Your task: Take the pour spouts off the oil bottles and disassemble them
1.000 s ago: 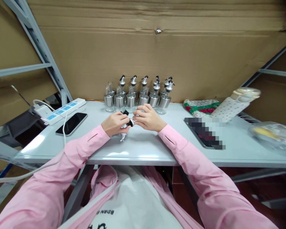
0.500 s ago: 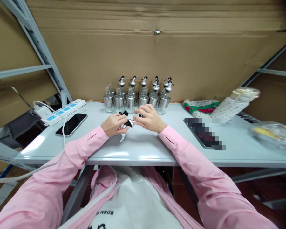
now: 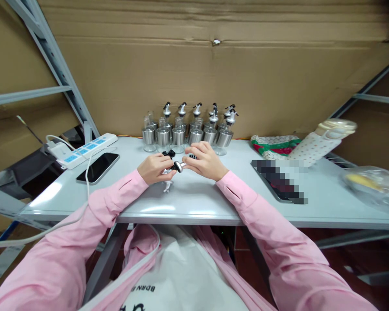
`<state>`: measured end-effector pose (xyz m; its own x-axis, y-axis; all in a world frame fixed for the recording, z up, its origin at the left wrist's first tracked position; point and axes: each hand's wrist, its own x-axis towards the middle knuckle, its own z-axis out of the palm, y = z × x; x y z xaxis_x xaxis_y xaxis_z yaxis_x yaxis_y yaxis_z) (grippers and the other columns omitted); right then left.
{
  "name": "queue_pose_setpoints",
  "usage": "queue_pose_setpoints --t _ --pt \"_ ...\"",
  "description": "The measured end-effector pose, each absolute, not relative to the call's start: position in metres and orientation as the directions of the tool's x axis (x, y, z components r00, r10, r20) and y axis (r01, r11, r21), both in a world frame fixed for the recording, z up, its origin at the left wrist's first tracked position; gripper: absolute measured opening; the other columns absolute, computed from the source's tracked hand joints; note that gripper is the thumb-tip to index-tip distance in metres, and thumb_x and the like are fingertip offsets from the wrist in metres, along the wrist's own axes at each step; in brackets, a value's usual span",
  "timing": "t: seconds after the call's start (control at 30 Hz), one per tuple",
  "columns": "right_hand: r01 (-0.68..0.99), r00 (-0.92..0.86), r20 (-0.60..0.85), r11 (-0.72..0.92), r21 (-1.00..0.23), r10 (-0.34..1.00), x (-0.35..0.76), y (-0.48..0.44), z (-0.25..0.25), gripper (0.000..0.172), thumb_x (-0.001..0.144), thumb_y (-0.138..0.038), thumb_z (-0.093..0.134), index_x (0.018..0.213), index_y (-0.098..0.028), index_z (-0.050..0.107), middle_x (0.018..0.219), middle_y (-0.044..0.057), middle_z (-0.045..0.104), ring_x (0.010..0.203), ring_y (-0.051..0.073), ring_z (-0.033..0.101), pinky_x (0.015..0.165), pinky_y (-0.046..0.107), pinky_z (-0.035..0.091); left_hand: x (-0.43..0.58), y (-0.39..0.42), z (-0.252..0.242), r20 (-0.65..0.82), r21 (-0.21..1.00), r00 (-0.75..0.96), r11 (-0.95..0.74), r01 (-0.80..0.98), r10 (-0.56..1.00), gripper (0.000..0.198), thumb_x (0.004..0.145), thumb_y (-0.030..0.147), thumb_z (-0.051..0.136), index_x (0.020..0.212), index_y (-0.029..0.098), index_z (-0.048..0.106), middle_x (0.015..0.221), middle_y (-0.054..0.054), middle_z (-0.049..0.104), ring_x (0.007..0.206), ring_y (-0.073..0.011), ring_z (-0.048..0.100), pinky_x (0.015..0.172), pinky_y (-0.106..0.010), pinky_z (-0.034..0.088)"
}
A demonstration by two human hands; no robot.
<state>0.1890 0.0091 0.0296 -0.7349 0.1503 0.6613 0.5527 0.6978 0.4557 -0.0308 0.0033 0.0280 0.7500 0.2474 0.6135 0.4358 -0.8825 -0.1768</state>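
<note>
Between my hands lies a bottle pourer (image 3: 179,166), silver with a black stopper end, held sideways just above the table. My left hand (image 3: 155,168) pinches its black end. The fingers of my right hand (image 3: 205,160) close round the silver spout end, which they partly hide. A loose silver spout piece (image 3: 167,186) rests on the table just below my left hand. Small black stopper parts (image 3: 171,153) lie beyond the fingers, and a ribbed black part (image 3: 192,157) shows behind my right fingers. Glass bottles with steel sleeves (image 3: 163,137) stand in rows behind, several topped with pourers (image 3: 231,115).
On the left of the table (image 3: 194,211) are a power strip (image 3: 87,150), a phone (image 3: 98,167) and a white cable (image 3: 88,172). To the right lie a dark phone (image 3: 275,181), a patterned pouch (image 3: 274,144), a white dotted tumbler (image 3: 320,140) and a plastic bag (image 3: 372,185).
Both hands keep almost the same place and grip on the pourer. The whole view has shifted very slightly.
</note>
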Motion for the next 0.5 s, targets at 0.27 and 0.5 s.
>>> queue_pose_setpoints --t 0.27,0.5 --pt "0.553 -0.735 0.658 0.706 0.442 0.164 0.1895 0.0084 0.0296 0.028 0.087 -0.044 0.043 0.087 -0.022 0.061 0.093 0.006 0.059 0.096 0.020 0.042 0.080 0.035 0.030 -0.0305 0.0039 0.0268 0.627 -0.187 0.741 -0.876 0.445 0.243 0.029 0.084 0.031 0.039 0.058 0.019 0.046 0.052 0.002 0.048 0.049 -0.0110 0.044 0.059 -0.025 0.040" --pt "0.528 -0.738 0.666 0.707 0.471 0.107 0.1874 0.0070 0.0301 0.026 0.087 -0.043 0.046 0.084 -0.021 0.061 0.092 0.006 0.059 0.095 0.019 0.042 0.079 0.034 0.031 -0.0290 0.0008 0.0282 0.668 -0.236 0.728 -0.882 0.408 0.158 0.024 0.079 0.025 0.044 0.056 0.019 0.044 0.055 0.001 0.052 0.050 -0.0106 0.045 0.057 -0.024 0.040"
